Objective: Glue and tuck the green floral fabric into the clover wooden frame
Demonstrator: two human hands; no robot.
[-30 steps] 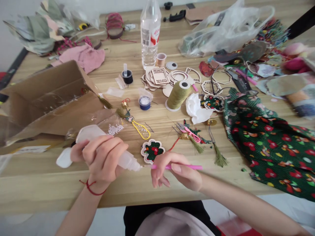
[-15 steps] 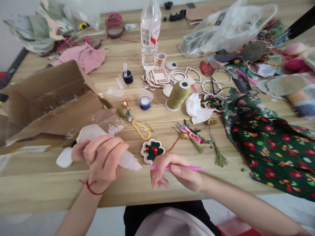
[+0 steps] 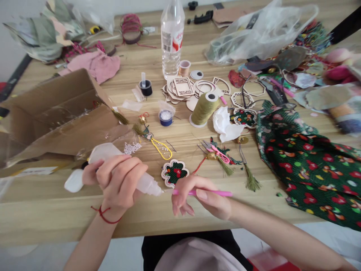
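Observation:
My left hand is wrapped round a soft white glue bottle, whose nozzle points right. My right hand pinches a thin pink tool held level, its tip meeting the nozzle just above the table. Right behind the two hands lies a wooden flower-shaped piece covered in green floral cloth. A red string circles my left wrist.
An open cardboard box lies at the left. Green floral fabric spreads at the right. Behind are a thread cone, a water bottle, wooden cut-outs, a bead pot, tassels, pink snips and a plastic bag.

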